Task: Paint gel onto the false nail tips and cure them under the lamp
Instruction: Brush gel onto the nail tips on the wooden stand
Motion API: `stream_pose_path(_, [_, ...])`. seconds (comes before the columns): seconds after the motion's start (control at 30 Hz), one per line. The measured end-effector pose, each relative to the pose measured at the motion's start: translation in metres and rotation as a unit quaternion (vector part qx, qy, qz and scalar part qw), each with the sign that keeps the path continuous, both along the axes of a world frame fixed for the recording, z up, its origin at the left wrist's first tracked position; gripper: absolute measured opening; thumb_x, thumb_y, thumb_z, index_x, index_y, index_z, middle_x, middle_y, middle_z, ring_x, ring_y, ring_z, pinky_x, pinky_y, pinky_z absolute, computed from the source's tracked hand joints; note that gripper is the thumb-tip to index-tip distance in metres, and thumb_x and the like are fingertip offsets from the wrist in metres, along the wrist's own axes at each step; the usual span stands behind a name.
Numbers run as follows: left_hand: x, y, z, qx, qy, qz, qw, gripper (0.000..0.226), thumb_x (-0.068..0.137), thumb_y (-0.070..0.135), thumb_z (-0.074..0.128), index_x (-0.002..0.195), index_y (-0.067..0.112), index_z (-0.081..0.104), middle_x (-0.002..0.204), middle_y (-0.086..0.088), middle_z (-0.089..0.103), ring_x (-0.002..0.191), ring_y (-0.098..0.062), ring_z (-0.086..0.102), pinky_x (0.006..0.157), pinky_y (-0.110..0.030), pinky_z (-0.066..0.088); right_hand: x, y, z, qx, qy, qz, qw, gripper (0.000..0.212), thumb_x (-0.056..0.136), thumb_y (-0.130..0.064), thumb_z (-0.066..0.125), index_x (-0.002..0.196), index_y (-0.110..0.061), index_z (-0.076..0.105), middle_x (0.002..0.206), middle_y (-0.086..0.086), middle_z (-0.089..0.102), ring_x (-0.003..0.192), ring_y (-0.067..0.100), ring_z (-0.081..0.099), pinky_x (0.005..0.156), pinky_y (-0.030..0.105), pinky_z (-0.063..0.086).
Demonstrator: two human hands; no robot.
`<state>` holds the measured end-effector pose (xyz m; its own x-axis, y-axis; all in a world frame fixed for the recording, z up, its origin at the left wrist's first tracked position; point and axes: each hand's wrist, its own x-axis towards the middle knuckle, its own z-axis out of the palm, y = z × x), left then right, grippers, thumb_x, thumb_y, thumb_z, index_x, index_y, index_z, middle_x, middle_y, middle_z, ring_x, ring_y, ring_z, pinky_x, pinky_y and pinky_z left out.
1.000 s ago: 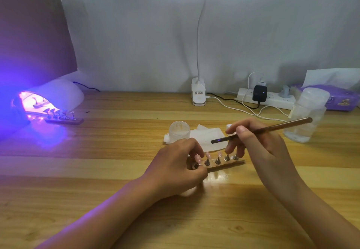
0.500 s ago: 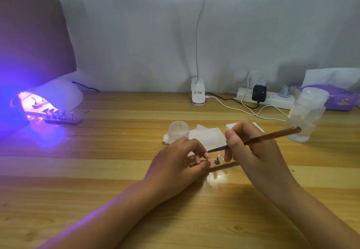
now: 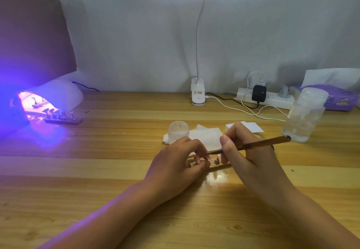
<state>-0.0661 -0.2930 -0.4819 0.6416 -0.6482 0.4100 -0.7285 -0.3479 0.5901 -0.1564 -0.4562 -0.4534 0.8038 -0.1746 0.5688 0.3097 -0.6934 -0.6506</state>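
Near centre: left hand (image 3: 175, 163) curls over a narrow wooden strip of false nail tips (image 3: 217, 166), fingertips pinching its nine o'clock end. Right hand (image 3: 251, 155) pinches a slim amber-handled brush (image 3: 259, 143), bristles at a tip. This strip is mid-painting and uncured. Small clear gel jar (image 3: 178, 130) just beyond at eleven o'clock. Far off at ten o'clock, a second strip of tips (image 3: 62, 119) lies at the mouth of the white domed lamp (image 3: 48, 98), which glows violet; probably curing.

On the pale striped wooden table (image 3: 194, 206), the left hand (image 3: 175, 164) pinches a wooden strip of false nail tips (image 3: 219, 167). The right hand (image 3: 251, 151) grips a slim brown brush (image 3: 261, 143), bristles by the left fingertips.
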Motion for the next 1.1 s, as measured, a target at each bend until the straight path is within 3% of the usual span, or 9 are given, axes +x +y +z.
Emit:
stream_pose_path(0.2, [0.000, 0.000, -0.001, -0.004, 0.012, -0.001, 1.000, 0.014, 0.082, 0.048, 0.065, 0.081, 0.053, 0.052, 0.090, 0.017, 0.056, 0.060, 0.000, 0.050, 0.067, -0.037, 0.051, 0.000, -0.002, -0.001, -0.002, 0.007, 0.003, 1.000, 0.019, 0.095, -0.033, 0.049, 0.077, -0.025, 0.052, 0.068, -0.006, 0.063, 0.068, 0.012, 0.067, 0.060, 0.050, 0.054])
stream_pose_path(0.37, [0.001, 0.001, -0.002, -0.001, 0.009, 0.004, 1.000, 0.020, 0.085, 0.042, 0.070, 0.083, 0.050, 0.053, 0.088, 0.018, 0.055, 0.060, -0.001, 0.050, 0.066, -0.035, 0.050, -0.001, -0.002, 0.000, 0.006, 0.017, 0.006, 1.000, 0.016, 0.091, -0.034, 0.050, 0.076, -0.028, 0.052, 0.066, -0.005, 0.062, 0.067, 0.017, 0.064, 0.060, 0.052, 0.052])
stream_pose_path(0.53, [0.001, 0.001, -0.003, -0.009, 0.017, 0.006, 1.000, 0.013, 0.084, 0.040, 0.071, 0.086, 0.045, 0.059, 0.086, 0.018, 0.055, 0.063, 0.001, 0.049, 0.064, -0.030, 0.045, -0.002, -0.002, 0.003, 0.026, 0.010, 0.009, 1.000, 0.019, 0.091, -0.028, 0.051, 0.076, -0.018, 0.054, 0.064, -0.002, 0.062, 0.064, 0.018, 0.065, 0.060, 0.053, 0.053])
stream_pose_path(0.67, [0.001, 0.001, -0.002, -0.014, 0.023, 0.000, 1.000, 0.015, 0.084, 0.037, 0.072, 0.084, 0.045, 0.060, 0.084, 0.020, 0.055, 0.063, 0.003, 0.049, 0.061, -0.026, 0.041, -0.002, -0.001, 0.008, 0.064, -0.030, -0.003, 0.997, 0.023, 0.094, -0.036, 0.048, 0.080, -0.020, 0.057, 0.064, -0.001, 0.064, 0.061, 0.014, 0.065, 0.057, 0.034, 0.054])
stream_pose_path(0.77, [0.002, 0.002, -0.002, -0.013, 0.026, -0.006, 1.000, 0.013, 0.084, 0.038, 0.072, 0.086, 0.045, 0.061, 0.084, 0.021, 0.055, 0.063, 0.003, 0.049, 0.061, -0.025, 0.039, -0.002, -0.002, 0.014, 0.097, -0.020, 0.006, 0.995, 0.034, 0.091, -0.047, 0.046, 0.083, -0.019, 0.063, 0.063, 0.002, 0.065, 0.059, 0.015, 0.064, 0.057, 0.031, 0.051])
stream_pose_path(0.9, [0.002, 0.001, -0.003, -0.019, 0.027, -0.010, 0.999, 0.008, 0.081, 0.044, 0.067, 0.086, 0.044, 0.061, 0.084, 0.020, 0.055, 0.058, -0.002, 0.048, 0.061, -0.030, 0.043, -0.002, -0.007, 0.017, 0.138, 0.015, 0.030, 0.990, 0.016, 0.085, -0.031, 0.065, 0.088, -0.015, 0.067, 0.072, -0.001, 0.070, 0.067, 0.010, 0.068, 0.060, 0.019, 0.053])
stream_pose_path(1.0, [0.002, 0.001, -0.003, -0.018, 0.026, -0.010, 0.999, 0.007, 0.078, 0.050, 0.062, 0.084, 0.048, 0.059, 0.085, 0.019, 0.055, 0.056, -0.003, 0.049, 0.063, -0.033, 0.047, -0.003, -0.007, 0.016, 0.148, 0.023, 0.024, 0.988, 0.007, 0.080, -0.019, 0.062, 0.083, -0.014, 0.065, 0.068, 0.001, 0.070, 0.065, 0.012, 0.069, 0.059, 0.021, 0.054])
stream_pose_path(1.1, [0.001, 0.001, -0.004, -0.015, 0.016, -0.010, 1.000, 0.007, 0.078, 0.051, 0.061, 0.083, 0.049, 0.057, 0.086, 0.019, 0.055, 0.056, -0.003, 0.050, 0.062, -0.034, 0.049, -0.004, -0.004, 0.016, 0.117, 0.025, 0.010, 0.993, 0.012, 0.087, -0.018, 0.059, 0.077, -0.011, 0.060, 0.062, 0.003, 0.069, 0.059, 0.013, 0.067, 0.057, 0.034, 0.055])
